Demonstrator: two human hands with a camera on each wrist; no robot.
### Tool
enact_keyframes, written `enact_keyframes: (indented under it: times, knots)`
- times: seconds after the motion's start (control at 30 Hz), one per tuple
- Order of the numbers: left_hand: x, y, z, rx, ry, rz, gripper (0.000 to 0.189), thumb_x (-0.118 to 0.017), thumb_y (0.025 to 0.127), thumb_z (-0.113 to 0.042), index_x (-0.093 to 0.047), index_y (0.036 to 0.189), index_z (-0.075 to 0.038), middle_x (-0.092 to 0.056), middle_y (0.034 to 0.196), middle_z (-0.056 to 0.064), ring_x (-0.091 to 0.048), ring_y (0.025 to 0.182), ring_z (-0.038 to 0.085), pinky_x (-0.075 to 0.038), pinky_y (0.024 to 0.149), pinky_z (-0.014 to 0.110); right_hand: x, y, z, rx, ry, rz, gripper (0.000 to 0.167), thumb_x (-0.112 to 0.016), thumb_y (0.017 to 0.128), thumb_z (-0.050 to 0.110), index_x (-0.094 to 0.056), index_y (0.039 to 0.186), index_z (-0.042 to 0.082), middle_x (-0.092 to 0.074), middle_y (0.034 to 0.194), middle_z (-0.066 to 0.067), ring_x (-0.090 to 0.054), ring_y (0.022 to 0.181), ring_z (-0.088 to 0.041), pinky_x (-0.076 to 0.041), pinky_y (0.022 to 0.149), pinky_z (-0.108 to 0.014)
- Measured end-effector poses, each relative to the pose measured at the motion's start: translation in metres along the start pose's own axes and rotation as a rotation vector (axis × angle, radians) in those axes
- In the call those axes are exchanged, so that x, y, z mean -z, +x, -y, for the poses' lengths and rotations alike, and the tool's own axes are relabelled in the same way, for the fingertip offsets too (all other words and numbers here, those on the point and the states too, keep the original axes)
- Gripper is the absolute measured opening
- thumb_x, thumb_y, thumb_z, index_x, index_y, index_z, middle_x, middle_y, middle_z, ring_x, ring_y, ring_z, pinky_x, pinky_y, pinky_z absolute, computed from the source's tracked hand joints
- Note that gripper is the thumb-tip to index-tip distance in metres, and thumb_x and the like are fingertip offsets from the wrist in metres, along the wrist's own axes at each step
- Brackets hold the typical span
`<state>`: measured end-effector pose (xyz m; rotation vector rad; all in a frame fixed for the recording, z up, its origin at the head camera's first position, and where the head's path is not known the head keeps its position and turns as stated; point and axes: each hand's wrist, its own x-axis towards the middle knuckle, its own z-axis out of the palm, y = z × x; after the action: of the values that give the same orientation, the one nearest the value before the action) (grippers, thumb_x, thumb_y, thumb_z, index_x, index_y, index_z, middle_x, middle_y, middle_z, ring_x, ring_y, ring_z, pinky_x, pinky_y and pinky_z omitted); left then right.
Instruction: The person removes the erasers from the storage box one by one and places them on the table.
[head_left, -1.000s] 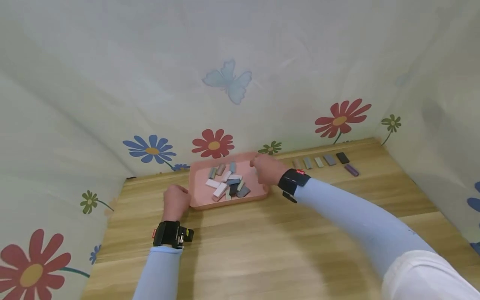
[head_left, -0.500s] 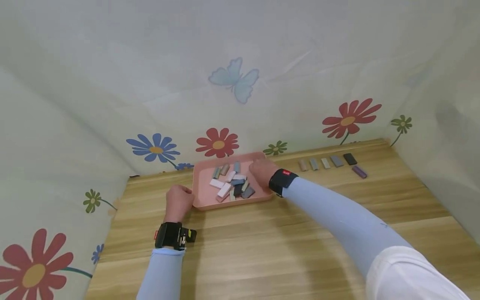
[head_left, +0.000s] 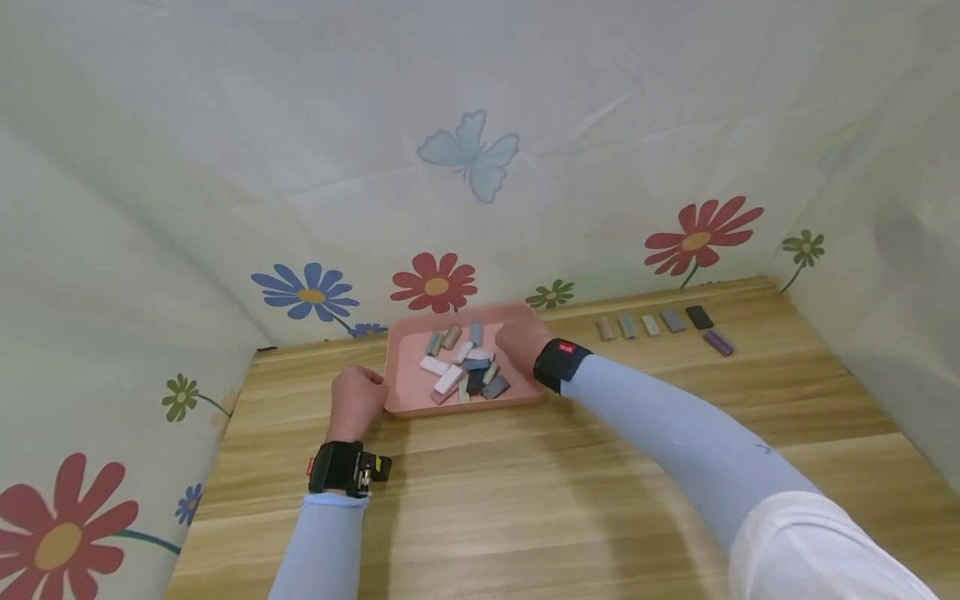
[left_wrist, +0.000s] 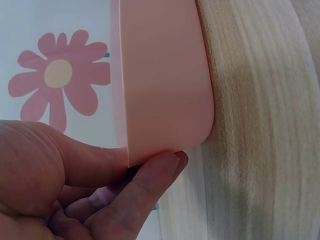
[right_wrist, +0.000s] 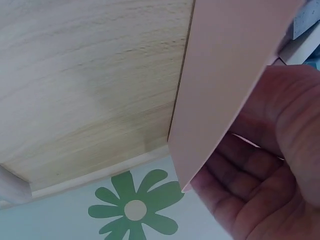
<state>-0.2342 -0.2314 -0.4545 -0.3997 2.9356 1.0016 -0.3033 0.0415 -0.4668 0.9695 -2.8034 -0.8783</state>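
A shallow pink tray [head_left: 420, 410] lies on the wooden table, holding a loose heap of small oblong blocks [head_left: 448, 381] in white, grey, green, tan and black. My left hand [head_left: 357, 404] is at its left front corner; in the left wrist view, thumb and forefinger [left_wrist: 150, 182] pinch the tray's pink edge. Over the right side of the tray is my right hand [head_left: 523, 340], with curled fingers [right_wrist: 245, 175] against the inner side of the wall. Whether a block sits within those fingers is hidden.
To the right of the tray, several blocks [head_left: 650, 325] stand apart in a row, ending with a black block [head_left: 700, 317]. A purple block [head_left: 718, 342] lies slanted in front of it. Flower-printed cloth [head_left: 585, 183] rises behind the table.
My right hand has moved left, from the tray's right rim to inside the tray. The left hand stays at the tray's corner. The view has shifted slightly.
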Motion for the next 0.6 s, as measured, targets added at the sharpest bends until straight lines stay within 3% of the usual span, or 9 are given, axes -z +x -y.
enact_keyframes:
  times: [0.07,0.17,0.33,0.4,0.6]
  knots:
    - [0.001,-0.001,-0.001,0.003,-0.001,0.004,0.02,-0.058,0.08,-0.007,-0.072,0.091,0.0,-0.069,0.086,0.015,-0.059,0.063,0.021,-0.042,0.049,0.025,0.0,-0.002,-0.001,0.022,0.006,-0.03,0.018,-0.066,0.085,0.028,-0.069,0.099,0.017,-0.061,0.065,0.003,-0.055,0.069,-0.011,-0.045,0.072,-0.028]
    - [0.0,-0.003,-0.002,0.016,-0.006,0.005,0.019,-0.058,0.08,-0.008,-0.072,0.091,0.0,-0.068,0.085,0.015,-0.059,0.064,0.021,-0.043,0.049,0.026,0.0,-0.007,-0.003,0.042,0.099,-0.068,0.019,-0.067,0.085,0.026,-0.068,0.1,0.015,-0.064,0.071,0.0,-0.056,0.071,-0.011,-0.047,0.073,-0.027]
    - [-0.003,-0.005,-0.002,0.025,-0.005,-0.001,0.018,-0.058,0.081,-0.008,-0.072,0.09,-0.001,-0.068,0.084,0.014,-0.058,0.063,0.021,-0.043,0.05,0.026,0.008,-0.022,-0.012,0.033,0.487,-0.039,0.019,-0.066,0.085,0.021,-0.067,0.101,0.011,-0.064,0.075,0.0,-0.056,0.075,-0.013,-0.045,0.071,-0.027]
    - [-0.003,-0.005,-0.001,0.008,0.002,-0.016,0.018,-0.058,0.081,-0.008,-0.072,0.089,-0.001,-0.068,0.083,0.014,-0.058,0.062,0.021,-0.043,0.05,0.025,0.014,-0.03,-0.02,0.012,0.58,-0.023,0.015,-0.065,0.085,0.015,-0.067,0.099,0.01,-0.062,0.076,0.0,-0.055,0.074,-0.013,-0.045,0.07,-0.027]
    - [-0.001,-0.005,-0.001,-0.01,0.001,-0.031,0.019,-0.058,0.081,-0.009,-0.072,0.089,0.0,-0.068,0.083,0.015,-0.057,0.06,0.021,-0.042,0.05,0.026,0.017,-0.063,-0.066,-0.048,0.588,-0.116,0.015,-0.065,0.075,-0.003,-0.065,0.085,0.009,-0.063,0.078,-0.002,-0.055,0.072,-0.017,-0.049,0.069,-0.032]
